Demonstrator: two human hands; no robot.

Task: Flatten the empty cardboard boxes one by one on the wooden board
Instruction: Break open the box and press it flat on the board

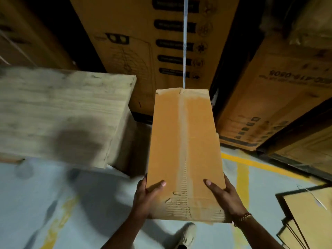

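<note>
Left hand (149, 194) and right hand (224, 194) each grip a near corner of the cardboard box (183, 150), thumbs on top and fingers wrapped under. Box is in the air, just right of the wooden board (62, 114), not over it.

Risks as I see them:
- Grip is at one end only, so the far end could sag or swing into the stacked cartons (161, 42).
- Top skin is torn by the thumbs and may rip under squeeze.
- Flattened cardboard pile (309, 218) on the floor at right is a trip hazard on a sidestep.
- View of the board is blurred, so its edge is uncertain.
</note>
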